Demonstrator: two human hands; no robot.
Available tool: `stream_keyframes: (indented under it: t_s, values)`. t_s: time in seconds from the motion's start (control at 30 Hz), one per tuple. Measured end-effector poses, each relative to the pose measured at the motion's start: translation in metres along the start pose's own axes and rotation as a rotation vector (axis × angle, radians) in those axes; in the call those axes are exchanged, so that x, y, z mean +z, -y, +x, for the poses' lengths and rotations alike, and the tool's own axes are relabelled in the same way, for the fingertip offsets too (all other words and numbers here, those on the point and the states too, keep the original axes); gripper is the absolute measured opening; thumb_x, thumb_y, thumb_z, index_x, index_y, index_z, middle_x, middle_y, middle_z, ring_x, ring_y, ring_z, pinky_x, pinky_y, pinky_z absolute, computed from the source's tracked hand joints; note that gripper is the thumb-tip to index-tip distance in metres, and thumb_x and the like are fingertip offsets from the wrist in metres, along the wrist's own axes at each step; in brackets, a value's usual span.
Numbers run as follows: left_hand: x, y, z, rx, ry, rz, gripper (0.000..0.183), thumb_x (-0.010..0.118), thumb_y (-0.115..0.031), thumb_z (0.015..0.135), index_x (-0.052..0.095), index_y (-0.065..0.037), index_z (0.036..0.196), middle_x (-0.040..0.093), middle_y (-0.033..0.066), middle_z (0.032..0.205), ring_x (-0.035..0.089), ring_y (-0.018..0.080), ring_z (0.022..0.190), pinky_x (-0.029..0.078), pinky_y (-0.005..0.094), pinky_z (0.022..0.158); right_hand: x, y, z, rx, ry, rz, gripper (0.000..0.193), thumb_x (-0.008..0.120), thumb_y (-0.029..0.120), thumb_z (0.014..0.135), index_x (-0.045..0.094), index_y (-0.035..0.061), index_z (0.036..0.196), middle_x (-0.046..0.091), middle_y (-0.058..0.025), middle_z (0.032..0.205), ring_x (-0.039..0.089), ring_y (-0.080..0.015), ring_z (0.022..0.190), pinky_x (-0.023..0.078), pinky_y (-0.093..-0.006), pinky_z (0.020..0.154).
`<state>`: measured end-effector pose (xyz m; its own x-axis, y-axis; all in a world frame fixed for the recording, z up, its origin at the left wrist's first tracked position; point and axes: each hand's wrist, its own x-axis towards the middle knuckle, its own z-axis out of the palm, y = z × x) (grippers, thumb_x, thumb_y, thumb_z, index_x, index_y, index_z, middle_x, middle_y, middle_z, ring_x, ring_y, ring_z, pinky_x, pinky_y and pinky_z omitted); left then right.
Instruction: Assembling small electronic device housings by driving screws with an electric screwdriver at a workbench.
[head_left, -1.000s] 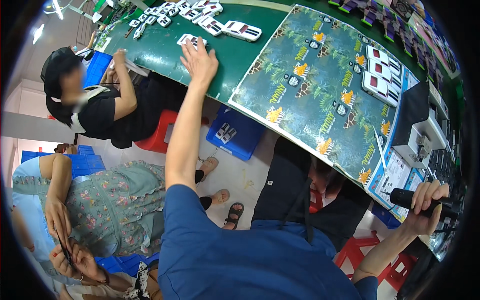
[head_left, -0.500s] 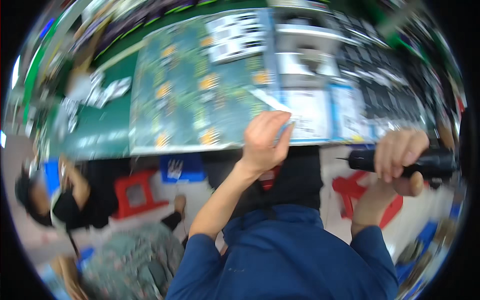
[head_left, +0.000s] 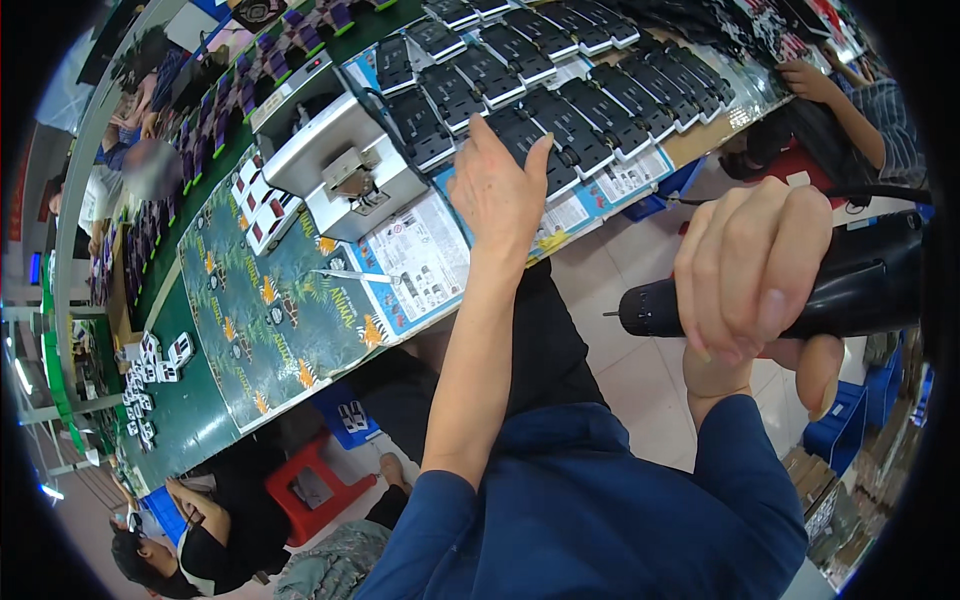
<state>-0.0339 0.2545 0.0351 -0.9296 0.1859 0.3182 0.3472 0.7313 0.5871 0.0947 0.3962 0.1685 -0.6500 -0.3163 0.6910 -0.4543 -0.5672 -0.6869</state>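
Note:
My right hand [head_left: 755, 280] is wrapped around a black electric screwdriver [head_left: 860, 280], whose thin bit points left; a cable runs from its far end. My left hand [head_left: 497, 190] reaches over the near edge of several rows of black rectangular units with white edges [head_left: 567, 128]. Its thumb stands apart from the fingers, and nothing shows in it. Whether the fingertips touch a unit I cannot tell. Left of that hand stands a silver metal fixture [head_left: 345, 165] with a clamp-like block in front. A pair of tweezers [head_left: 355, 275] lies on the bench before the fixture.
White parts with dark red windows [head_left: 265, 210] sit left of the fixture on an animal-patterned mat [head_left: 250, 330]. Small white pieces [head_left: 150, 370] lie at the bench's left end. A red stool [head_left: 315, 490] and blue bins [head_left: 840, 425] stand below. Other people sit nearby.
The view has turned toward the right end of the bench. My left hand has moved from beside the tweezers to the black units and opened. The screwdriver stays in my right hand.

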Motion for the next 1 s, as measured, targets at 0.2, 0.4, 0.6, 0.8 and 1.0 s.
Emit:
stream_keyframes:
  t_s: [0.2,0.4,0.6,0.8,1.0]
  values:
    - [0.011,0.018,-0.007,-0.110,-0.054,-0.360,0.069,0.088,-0.024,0.068,0.056,0.004,0.123,0.063,0.0136,0.095,0.061,0.0290,0.090,0.048,0.0409,0.081,-0.004,-0.007,0.004,0.025,0.038,0.050,0.046,0.089,0.026,0.077,0.058,0.0021,0.101,0.065,-0.0073,0.075,0.067,-0.0168,0.058,0.060,-0.0296,0.059]
    - [-0.007,0.016,-0.032,-0.116,-0.060,-0.947,0.038,0.079,-0.008,0.080,0.053,0.001,0.108,0.067,0.0114,0.096,0.064,0.0152,0.089,0.052,0.0302,0.077,0.010,-0.034,0.023,-0.090,-0.044,0.045,0.039,0.079,0.031,0.087,0.053,0.0055,0.100,0.061,-0.0024,0.072,0.064,-0.0118,0.056,0.058,-0.0255,0.056]
    - [-0.086,0.068,-0.081,-0.305,-0.041,-1.317,0.028,0.064,-0.002,0.093,0.052,-0.001,0.119,0.067,0.0102,0.106,0.067,0.0150,0.092,0.056,0.0285,0.080,0.020,-0.075,0.069,-0.244,-0.106,-0.148,0.036,0.058,0.038,0.098,0.056,0.0055,0.113,0.052,-0.0006,0.080,0.051,-0.0088,0.059,0.045,-0.0268,0.063]
    - [-0.136,0.135,-0.100,-0.582,-0.047,-1.524,0.029,0.058,-0.011,0.100,0.050,0.000,0.125,0.067,0.0181,0.113,0.071,0.0275,0.096,0.063,0.0424,0.078,0.065,-0.154,0.148,-0.145,-0.580,-0.290,0.012,0.072,0.004,0.088,0.061,0.0005,0.086,0.060,-0.0052,0.062,0.056,-0.0112,0.047,0.045,-0.0239,0.046]
    - [-0.134,0.147,-0.100,-0.511,-0.004,-1.556,0.030,0.063,-0.004,0.095,0.051,0.002,0.122,0.068,0.0182,0.113,0.071,0.0272,0.095,0.063,0.0426,0.079,0.067,-0.186,0.161,-0.048,-0.546,-0.506,0.016,0.077,0.008,0.086,0.064,0.0022,0.081,0.060,-0.0011,0.062,0.053,-0.0070,0.047,0.041,-0.0213,0.044]
